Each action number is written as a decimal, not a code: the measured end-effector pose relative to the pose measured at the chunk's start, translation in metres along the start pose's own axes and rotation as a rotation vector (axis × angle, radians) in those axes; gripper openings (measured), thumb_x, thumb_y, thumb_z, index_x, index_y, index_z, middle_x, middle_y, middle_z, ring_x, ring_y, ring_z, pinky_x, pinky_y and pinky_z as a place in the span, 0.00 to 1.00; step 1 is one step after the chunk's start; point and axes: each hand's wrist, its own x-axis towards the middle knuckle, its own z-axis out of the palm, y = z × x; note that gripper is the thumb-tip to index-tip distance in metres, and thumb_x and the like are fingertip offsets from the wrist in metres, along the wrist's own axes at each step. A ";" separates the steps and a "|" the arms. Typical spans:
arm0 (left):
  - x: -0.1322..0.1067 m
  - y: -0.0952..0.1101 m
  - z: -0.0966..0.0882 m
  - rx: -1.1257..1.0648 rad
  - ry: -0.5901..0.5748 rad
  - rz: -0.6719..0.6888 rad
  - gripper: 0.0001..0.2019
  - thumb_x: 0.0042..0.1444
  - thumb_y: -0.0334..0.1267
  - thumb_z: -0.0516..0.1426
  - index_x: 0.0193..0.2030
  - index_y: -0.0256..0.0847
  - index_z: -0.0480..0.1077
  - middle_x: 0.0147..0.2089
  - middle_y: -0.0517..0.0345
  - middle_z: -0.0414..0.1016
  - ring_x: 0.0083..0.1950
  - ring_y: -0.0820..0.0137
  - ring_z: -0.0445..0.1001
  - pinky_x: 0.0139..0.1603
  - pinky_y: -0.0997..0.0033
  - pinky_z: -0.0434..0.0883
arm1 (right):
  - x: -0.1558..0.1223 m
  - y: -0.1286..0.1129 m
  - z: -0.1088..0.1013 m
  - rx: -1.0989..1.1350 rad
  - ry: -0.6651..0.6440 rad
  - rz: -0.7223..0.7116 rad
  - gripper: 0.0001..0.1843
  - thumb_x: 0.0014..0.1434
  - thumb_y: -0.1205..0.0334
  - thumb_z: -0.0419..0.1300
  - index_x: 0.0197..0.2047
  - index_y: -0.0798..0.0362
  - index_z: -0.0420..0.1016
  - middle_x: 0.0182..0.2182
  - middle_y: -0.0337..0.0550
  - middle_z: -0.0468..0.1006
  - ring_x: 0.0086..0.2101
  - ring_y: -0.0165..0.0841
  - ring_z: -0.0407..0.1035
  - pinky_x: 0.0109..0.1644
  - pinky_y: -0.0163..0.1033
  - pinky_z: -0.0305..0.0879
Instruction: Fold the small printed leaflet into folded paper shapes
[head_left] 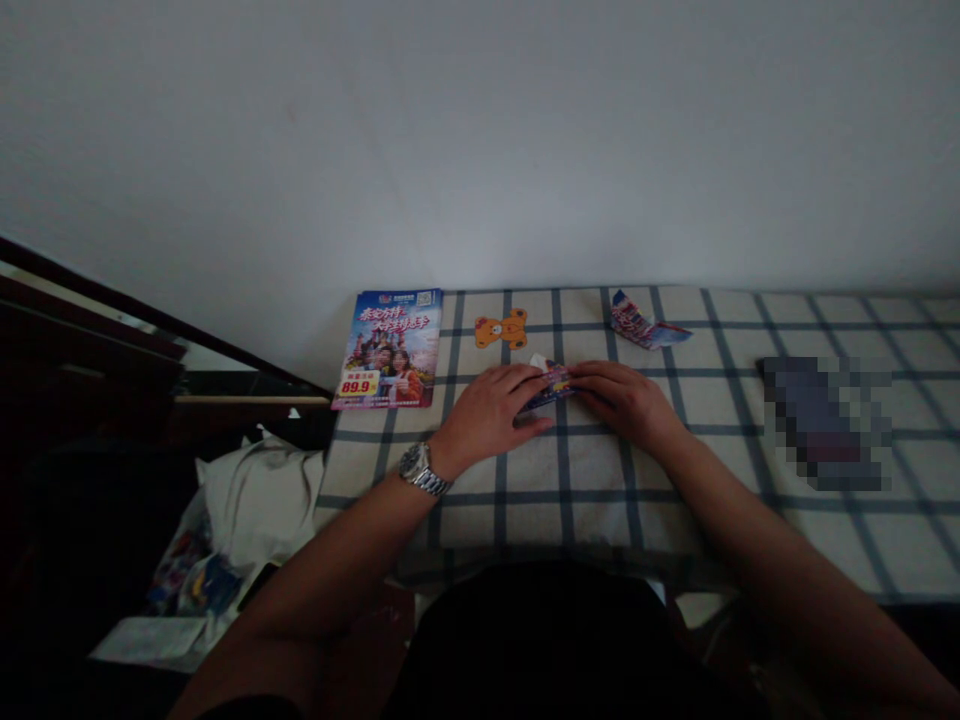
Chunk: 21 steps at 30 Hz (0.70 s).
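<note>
A small folded paper leaflet (553, 382), printed in purple and yellow with a white corner sticking up, lies on the checked cloth (465, 475) between both hands. My left hand (495, 408), with a metal watch on its wrist, has its fingers over the leaflet's left end and its thumb lower down. From the other side, my right hand (626, 400) grips the leaflet's right end with bent fingers. Part of the paper is hidden under the fingers. Just beyond the hands is a flat orange bear cutout (500, 328).
A stack of printed flyers (390, 350) sits at the table's left end. Another folded paper piece (646, 325) stands toward the back right. A blurred-out dark object (821, 425) lies on the right. White bags (251, 495) fill the floor area at left; a wall rises behind.
</note>
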 end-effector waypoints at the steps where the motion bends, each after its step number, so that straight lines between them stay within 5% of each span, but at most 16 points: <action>1: 0.000 -0.001 -0.001 0.001 -0.008 0.008 0.26 0.68 0.51 0.64 0.67 0.42 0.70 0.67 0.47 0.73 0.65 0.55 0.73 0.67 0.48 0.74 | 0.000 0.000 -0.001 0.005 0.005 0.009 0.11 0.73 0.64 0.61 0.55 0.49 0.80 0.55 0.52 0.84 0.53 0.44 0.80 0.59 0.54 0.80; 8: -0.003 -0.011 -0.002 0.062 0.021 0.028 0.11 0.71 0.39 0.61 0.57 0.42 0.76 0.58 0.51 0.78 0.56 0.60 0.77 0.58 0.53 0.77 | -0.001 -0.001 -0.003 0.027 -0.005 0.044 0.11 0.73 0.62 0.61 0.55 0.48 0.81 0.55 0.50 0.84 0.54 0.44 0.80 0.60 0.54 0.79; 21: 0.000 -0.005 -0.016 -0.133 0.243 -0.033 0.08 0.73 0.42 0.60 0.52 0.42 0.77 0.46 0.56 0.83 0.46 0.68 0.81 0.50 0.66 0.78 | 0.004 -0.007 -0.011 0.057 0.143 0.087 0.07 0.70 0.64 0.63 0.50 0.47 0.81 0.45 0.48 0.85 0.45 0.41 0.81 0.51 0.48 0.80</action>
